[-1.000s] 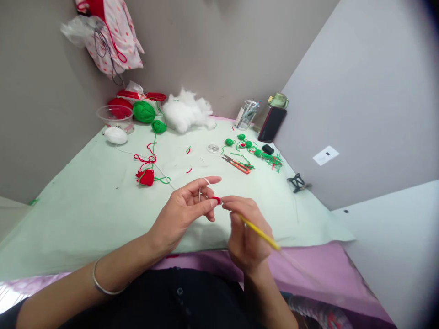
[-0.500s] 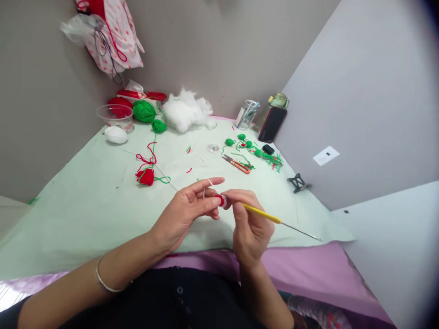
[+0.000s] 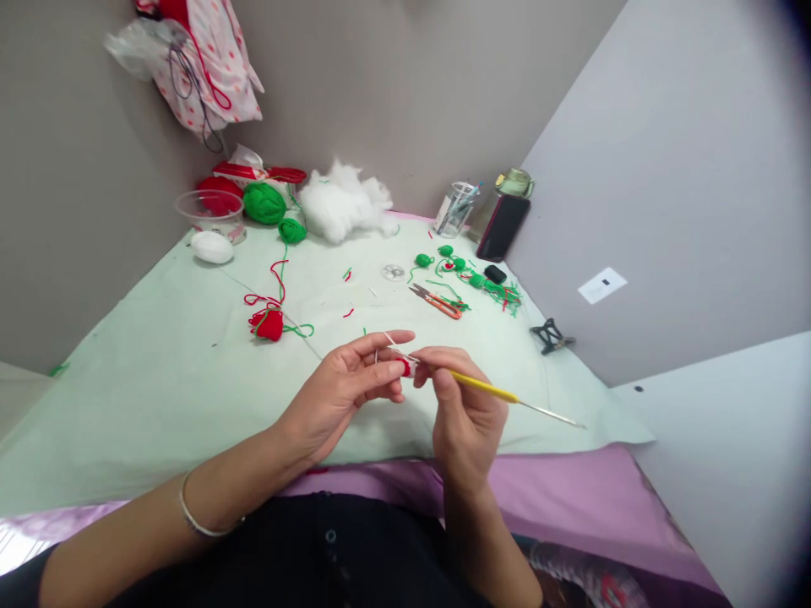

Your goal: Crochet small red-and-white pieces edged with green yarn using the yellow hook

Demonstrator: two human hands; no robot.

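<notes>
Between the thumb and fingers of my left hand [image 3: 345, 380] is a small red and white crochet piece [image 3: 405, 367]. White yarn [image 3: 391, 340] loops over that hand's raised index finger and runs back toward a white yarn ball [image 3: 212, 247] at the far left. My right hand [image 3: 469, 414] is closed around a crochet hook [image 3: 485, 387] with a yellow handle. One metal end of the hook meets the crochet piece; the other points out to the right. My fingers partly hide the stitches.
Orange thread snips [image 3: 437, 301] lie beyond my hands, near small green yarn balls [image 3: 423, 261]. A red yarn bundle [image 3: 266, 323] sits to the left. White stuffing [image 3: 345, 203], a clear cup [image 3: 454, 211] and a phone [image 3: 503, 228] stand along the back.
The hook's free right end has swung slightly up and to the left as my right hand tilts. My left hand keeps its hold on the crochet piece.
</notes>
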